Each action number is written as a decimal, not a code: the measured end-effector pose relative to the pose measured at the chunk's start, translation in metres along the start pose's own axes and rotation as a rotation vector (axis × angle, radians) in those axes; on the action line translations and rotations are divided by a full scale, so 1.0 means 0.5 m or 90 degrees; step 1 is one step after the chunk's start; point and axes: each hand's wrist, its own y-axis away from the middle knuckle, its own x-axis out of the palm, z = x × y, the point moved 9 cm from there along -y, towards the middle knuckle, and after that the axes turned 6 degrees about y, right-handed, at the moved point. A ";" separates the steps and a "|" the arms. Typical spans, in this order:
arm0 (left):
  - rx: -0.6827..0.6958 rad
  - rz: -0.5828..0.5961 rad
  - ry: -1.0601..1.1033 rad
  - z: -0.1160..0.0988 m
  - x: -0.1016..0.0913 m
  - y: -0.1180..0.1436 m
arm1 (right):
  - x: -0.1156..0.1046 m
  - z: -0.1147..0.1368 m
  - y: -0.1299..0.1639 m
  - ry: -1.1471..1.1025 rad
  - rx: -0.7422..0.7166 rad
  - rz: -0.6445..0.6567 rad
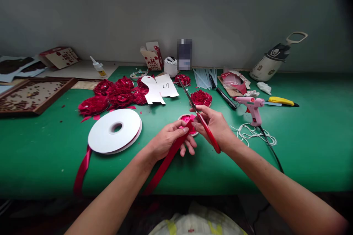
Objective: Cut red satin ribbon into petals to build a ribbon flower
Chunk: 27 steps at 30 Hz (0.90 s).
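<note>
Near the worktop's [41, 154] front edge, my left hand [168, 141] pinched the red ribbon [165, 163] taut against the half-made flower [189, 123], right hand [215, 125] clamped on the scissors [201, 119], blades angled clear.

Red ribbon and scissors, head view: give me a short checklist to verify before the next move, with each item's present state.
1. Left hand grips the red ribbon: ok.
2. Right hand holds the scissors: ok.
3. Scissor blades clear of left fingers: cannot tell; they lie close together.
4. Half-made flower on its white disc within reach: ok.
5. Glue gun standing apart from the hands: ok.
6. Ribbon running free to the spool: cannot tell; it drops past the table edge.
</note>
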 end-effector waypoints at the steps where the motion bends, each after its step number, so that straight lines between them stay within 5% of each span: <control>1: -0.006 -0.002 0.002 0.001 -0.002 0.000 | -0.007 0.001 -0.002 0.015 -0.002 -0.009; 9: -0.014 -0.057 0.012 0.003 -0.025 -0.002 | -0.029 -0.018 0.012 0.067 0.057 0.012; 18: 0.020 -0.095 0.045 -0.013 -0.032 0.001 | -0.050 -0.043 0.155 0.261 0.166 0.295; 27: -0.036 -0.089 0.012 0.003 -0.030 -0.006 | -0.010 -0.044 0.125 0.277 0.133 0.310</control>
